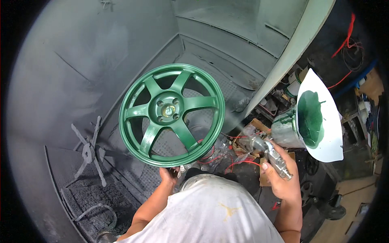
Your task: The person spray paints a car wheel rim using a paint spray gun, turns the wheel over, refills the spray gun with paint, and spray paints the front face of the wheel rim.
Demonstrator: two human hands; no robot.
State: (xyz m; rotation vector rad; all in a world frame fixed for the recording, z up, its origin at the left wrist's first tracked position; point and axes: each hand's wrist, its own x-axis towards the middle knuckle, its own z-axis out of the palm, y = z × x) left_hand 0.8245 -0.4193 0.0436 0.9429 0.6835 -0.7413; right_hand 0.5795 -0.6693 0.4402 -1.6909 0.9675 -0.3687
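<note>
A glossy green six-spoke car wheel (188, 139) faces up in front of me, left of centre. My left hand (169, 175) is at its near edge, with curled fingers partly hidden beneath the rim. To the right, my right hand (281, 172) is closed around a silver spray gun (276, 158), whose nozzle points toward the wheel. Faint mist hangs between nozzle and rim. Beyond the gun is a silver paint cup (283, 131) streaked with green. A white sheet-like collar (330, 135) flares around its mouth, with a green paint stain inside.
Grey booth walls (93, 52) rise behind and left. A paint-crusted stand (88, 154) with spread arms is at left. Red hose (245, 162) winds over the littered floor near a cardboard box (259, 125). A pale panel edge (283, 52) slants down at right, beside cluttered shelves.
</note>
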